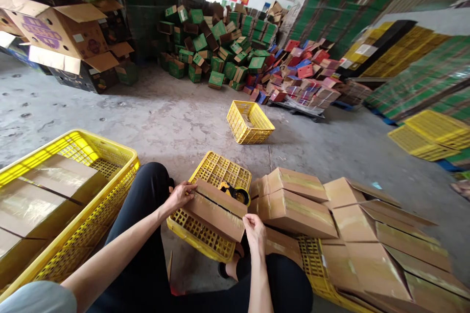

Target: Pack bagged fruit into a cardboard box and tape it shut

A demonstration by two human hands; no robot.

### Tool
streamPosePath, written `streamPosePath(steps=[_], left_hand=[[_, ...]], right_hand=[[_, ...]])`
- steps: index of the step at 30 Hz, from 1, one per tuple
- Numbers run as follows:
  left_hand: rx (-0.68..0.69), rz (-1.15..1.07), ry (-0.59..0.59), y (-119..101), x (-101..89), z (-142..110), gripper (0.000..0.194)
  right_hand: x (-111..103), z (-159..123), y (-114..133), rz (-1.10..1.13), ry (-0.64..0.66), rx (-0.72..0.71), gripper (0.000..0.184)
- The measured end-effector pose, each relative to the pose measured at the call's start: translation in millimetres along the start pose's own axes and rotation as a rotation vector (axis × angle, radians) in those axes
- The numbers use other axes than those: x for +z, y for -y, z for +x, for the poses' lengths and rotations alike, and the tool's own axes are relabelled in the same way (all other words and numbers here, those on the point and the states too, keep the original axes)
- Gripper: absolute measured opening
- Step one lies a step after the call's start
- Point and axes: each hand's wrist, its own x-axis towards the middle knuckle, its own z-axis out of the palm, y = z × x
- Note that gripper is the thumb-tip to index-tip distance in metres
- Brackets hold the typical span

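Note:
A brown cardboard box (215, 214) lies on an upturned yellow plastic crate (220, 168) in front of my knees. A dark gap runs lengthwise between its top flaps. My left hand (179, 196) pinches the box's left end, by the gap. At the opposite end, my right hand (256, 231) has its fingers closed at the edge near the gap; whether tape lies between them is too small to see. A tape dispenser (235, 192), black and yellow, rests on the crate just behind the box.
Folded cardboard boxes (293, 205) are piled at my right, partly on a yellow crate (312, 259). A large yellow basket (136, 154) with taped boxes stands on my left. Ahead is a smaller yellow crate (250, 129) on the concrete floor. Green boxes (216, 78) lie heaped behind.

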Motion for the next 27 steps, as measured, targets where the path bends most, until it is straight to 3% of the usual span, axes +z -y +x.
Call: streamPosePath(steps=[9, 27], left_hand=[[-0.021, -0.012, 0.006, 1.6, 1.5, 1.4, 0.042], [-0.024, 0.019, 0.012, 2.0, 0.8, 0.6, 0.040]], right_hand=[[-4.2, -4.5, 8.5, 0.010, 0.036, -0.010, 0.033], [-3.0, -7.6, 2.1, -0.088, 0.032, -0.028, 0.030]])
